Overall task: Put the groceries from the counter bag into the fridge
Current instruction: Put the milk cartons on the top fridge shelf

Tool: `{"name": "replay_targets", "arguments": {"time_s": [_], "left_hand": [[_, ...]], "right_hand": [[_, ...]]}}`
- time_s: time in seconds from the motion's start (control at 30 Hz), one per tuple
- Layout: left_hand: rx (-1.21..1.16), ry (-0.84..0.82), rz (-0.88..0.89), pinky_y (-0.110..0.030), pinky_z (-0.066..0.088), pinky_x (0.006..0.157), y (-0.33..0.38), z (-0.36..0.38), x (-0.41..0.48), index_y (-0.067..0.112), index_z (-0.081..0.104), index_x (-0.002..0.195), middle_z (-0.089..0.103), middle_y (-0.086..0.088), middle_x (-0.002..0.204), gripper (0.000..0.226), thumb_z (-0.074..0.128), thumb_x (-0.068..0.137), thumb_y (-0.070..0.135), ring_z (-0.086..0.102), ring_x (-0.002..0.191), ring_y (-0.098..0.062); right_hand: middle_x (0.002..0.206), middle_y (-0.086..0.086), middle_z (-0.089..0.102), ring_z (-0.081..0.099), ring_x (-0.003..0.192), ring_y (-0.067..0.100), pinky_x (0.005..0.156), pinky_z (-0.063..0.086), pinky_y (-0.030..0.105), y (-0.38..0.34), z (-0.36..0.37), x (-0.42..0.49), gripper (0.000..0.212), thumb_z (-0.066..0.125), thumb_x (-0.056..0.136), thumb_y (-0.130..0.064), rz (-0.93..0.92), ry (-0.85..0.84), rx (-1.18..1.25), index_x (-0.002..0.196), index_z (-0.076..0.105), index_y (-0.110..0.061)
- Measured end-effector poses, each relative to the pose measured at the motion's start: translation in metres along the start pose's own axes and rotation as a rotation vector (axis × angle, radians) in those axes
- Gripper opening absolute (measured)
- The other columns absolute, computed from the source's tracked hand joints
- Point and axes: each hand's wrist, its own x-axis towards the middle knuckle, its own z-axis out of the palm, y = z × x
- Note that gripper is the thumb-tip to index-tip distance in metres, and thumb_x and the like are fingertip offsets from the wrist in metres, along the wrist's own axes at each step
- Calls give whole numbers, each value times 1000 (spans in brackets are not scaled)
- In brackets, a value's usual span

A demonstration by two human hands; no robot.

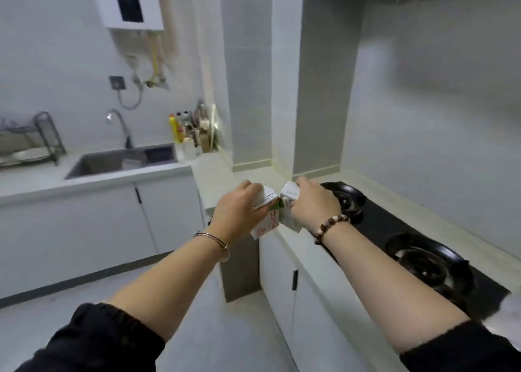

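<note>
Reaching forward with both arms, meeting over the front edge of the counter [225,171]. Gripping a white milk carton [266,199] in the left hand [235,212], fingers curled over its top, with red characters showing below the palm. Clutching a second carton [291,191] in the right hand [314,205], fingers wrapped tight, so only the top and a lower corner peek out. Holding the two side by side, touching between the knuckles, both tilted a little. Hard to tell whether resting on the counter edge or lifted clear of it.

Wearing a metal bangle [214,237] behind the left hand and a bead bracelet [329,226] behind the right. Just beyond the right fingers, a black gas hob [380,216] with two burners. Well off past the left fingers, a sink [112,163] with its tap [121,126], a dish rack [42,137] further left, and a yellow bottle [176,129] in the corner by the wall.
</note>
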Motion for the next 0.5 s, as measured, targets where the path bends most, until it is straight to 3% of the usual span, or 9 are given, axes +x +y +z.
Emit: {"name": "replay_targets", "arguments": {"time_s": [0.23,0.4,0.5], "left_hand": [[235,127,-334,-31,51,61,-129,-183,-143,15,58,115,58,-2,100,36,61,87,36,59,79,-22],[348,290,-509,-18,37,60,-155,-289,-234,13,64,110,54,3,91,32,64,86,33,54,76,-15],[408,375,-577,-22,40,64,-154,-342,-282,15,66,109,56,2,89,45,55,80,47,55,77,-15]], "right_hand": [[103,4,57,58,84,25,62,45,32,-234,46,-37,29,47,90,-42,-401,-42,80,107,46,-19],[93,0,57,57,78,20,63,50,34,-360,57,-85,31,47,88,-48,-646,-35,243,98,49,-19],[91,0,58,56,78,20,65,51,36,-420,57,-116,29,47,89,-45,-791,-34,366,96,51,-17]]}}
